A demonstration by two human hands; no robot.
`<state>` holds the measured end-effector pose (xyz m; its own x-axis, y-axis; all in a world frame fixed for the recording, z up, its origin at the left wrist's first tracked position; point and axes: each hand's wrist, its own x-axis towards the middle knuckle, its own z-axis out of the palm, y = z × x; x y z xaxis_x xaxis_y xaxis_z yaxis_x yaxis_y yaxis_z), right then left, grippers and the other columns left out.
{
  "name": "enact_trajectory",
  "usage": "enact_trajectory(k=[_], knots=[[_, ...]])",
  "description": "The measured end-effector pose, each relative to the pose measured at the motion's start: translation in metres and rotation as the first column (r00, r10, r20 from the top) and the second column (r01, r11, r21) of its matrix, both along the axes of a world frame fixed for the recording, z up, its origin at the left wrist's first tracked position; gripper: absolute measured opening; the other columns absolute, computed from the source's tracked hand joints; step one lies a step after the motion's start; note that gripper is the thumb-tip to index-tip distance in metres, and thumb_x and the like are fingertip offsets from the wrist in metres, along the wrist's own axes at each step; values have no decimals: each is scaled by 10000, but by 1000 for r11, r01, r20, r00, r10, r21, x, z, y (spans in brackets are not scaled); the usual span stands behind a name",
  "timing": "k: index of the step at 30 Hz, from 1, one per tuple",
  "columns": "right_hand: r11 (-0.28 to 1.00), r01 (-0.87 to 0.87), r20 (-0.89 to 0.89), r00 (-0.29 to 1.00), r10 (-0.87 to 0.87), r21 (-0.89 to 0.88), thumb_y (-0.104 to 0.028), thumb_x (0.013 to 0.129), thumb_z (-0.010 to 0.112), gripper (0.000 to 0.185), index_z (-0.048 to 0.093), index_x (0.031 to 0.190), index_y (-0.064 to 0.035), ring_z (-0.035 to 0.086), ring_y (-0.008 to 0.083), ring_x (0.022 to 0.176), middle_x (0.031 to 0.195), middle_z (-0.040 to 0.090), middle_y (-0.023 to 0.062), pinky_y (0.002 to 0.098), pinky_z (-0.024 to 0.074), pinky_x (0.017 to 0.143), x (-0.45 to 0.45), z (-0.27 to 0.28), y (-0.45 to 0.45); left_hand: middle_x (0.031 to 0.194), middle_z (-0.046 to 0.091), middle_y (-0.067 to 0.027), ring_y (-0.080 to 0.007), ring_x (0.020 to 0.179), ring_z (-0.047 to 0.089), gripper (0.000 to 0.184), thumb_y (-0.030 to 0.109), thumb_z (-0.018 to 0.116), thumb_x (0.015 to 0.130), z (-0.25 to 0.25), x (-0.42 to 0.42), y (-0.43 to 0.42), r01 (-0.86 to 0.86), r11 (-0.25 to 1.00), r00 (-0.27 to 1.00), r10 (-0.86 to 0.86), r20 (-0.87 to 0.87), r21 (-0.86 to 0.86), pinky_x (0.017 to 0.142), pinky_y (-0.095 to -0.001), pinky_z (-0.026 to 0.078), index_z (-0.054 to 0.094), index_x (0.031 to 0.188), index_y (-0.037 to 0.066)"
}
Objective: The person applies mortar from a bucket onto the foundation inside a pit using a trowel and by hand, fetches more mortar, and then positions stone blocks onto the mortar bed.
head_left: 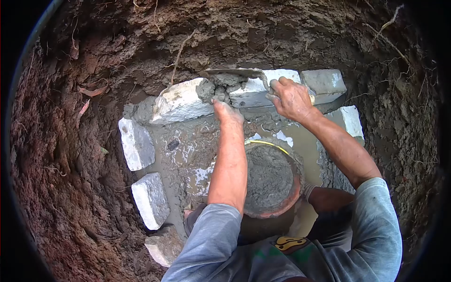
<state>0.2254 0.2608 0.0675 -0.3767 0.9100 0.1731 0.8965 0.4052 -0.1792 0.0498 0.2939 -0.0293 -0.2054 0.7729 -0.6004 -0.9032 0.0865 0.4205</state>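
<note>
A trowel (237, 72), likely light, stiff and best held by its handle, extends left from the right hand (290, 99), its fingers curled tight around the grip. Beneath the blade, wet mortar (221, 88), probably soft and slippery, sits between pale blocks (181, 102). The left hand (227, 112) touches it; its finger spread cannot be told. Bodyward of both hands stands a mortar-filled basin (265, 215).

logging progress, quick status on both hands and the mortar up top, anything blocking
Right hand gripping trowel. Left hand at mortar between two pale blocks. No obstruction visible at the trowel.
</note>
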Motion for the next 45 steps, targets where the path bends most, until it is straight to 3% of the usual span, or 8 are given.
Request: enact_trajectory(k=[16, 20, 24, 26, 30, 37, 40, 45], knots=[[989, 93, -97, 990, -105, -119, -176, 762, 612, 216, 567, 889, -7, 630, 376, 836, 878, 626, 209, 469, 498, 743, -15, 5, 0, 1264, 517, -98, -285, 1190, 457, 507, 486, 418, 909, 23, -5, 3, 11, 993, 1000, -13, 15, 122, 1045, -482, 321, 518, 1221, 99], [771, 307, -285, 802, -526, -558, -262, 852, 600, 346, 566, 968, 61, 650, 336, 743, 857, 635, 214, 431, 501, 708, 2, 8, -12, 1438, 314, -147, -366, 1347, 240, 589, 507, 421, 895, 8, -18, -1, 96, 995, 995, -96, 23, -22, 1111, -519, 163, 437, 1292, 72], [431, 88, -351, 446, -823, -898, -317, 905, 556, 411, 550, 997, 84, 544, 151, 495, 659, 553, 79, 289, 433, 428, -20, 6, -25, 1510, 147, -175, -416, 1401, 48, 664, 516, 418, 880, -3, -23, 5, 172, 985, 985, -173, 11, 27, 1126, -531, 35, 349, 1357, 59], [460, 77, -329, 595, -733, -885, -334, 898, 562, 418, 561, 951, 80, 550, 150, 507, 656, 555, 78, 302, 459, 460, -45, 7, -23, 1517, 141, -180, -401, 1404, 74, 718, 472, 426, 877, 8, -24, 3, 165, 983, 985, -168, 30, 76, 1130, -521, 51, 249, 1426, 44], [858, 162, -128, 959, -254, -487, -239, 832, 548, 351, 583, 952, 89, 645, 399, 879, 842, 647, 278, 463, 493, 826, -82, 4, -22, 1531, 100, -185, -390, 1411, 57, 776, 448, 413, 875, 7, -33, -1, 168, 949, 979, -192, 66, 267, 1132, -512, 46, 139, 1464, 22], [975, 97, -114, 986, -122, -201, -245, 826, 584, 327, 570, 984, 41, 621, 448, 776, 795, 636, 271, 514, 483, 737, -64, 13, -24, 1527, 78, -214, -391, 1413, 38, 745, 401, 372, 889, 24, -35, -8, 174, 982, 974, -183, 132, 73, 1129, -523, 22, 107, 1469, 16], [930, 69, -136, 983, -125, -360, -245, 843, 557, 334, 588, 973, 60, 632, 435, 805, 848, 634, 297, 501, 488, 769, -58, 27, -13, 1479, 233, -179, -358, 1375, 203, 706, 430, 405, 857, 17, -31, -4, 118, 992, 987, -110, 118, -55, 1117, -529, 125, 260, 1427, 39], [789, -63, -153, 987, -39, -611, -447, 880, 460, 555, 628, 966, 76, 625, 409, 892, 895, 637, 290, 463, 480, 805, -63, 29, 35, 1471, 260, -150, -346, 1376, 213, 605, 400, 342, 899, 15, -34, -13, 17, 954, 973, -85, 214, 300, 1124, -537, 135, 320, 1406, 72]])
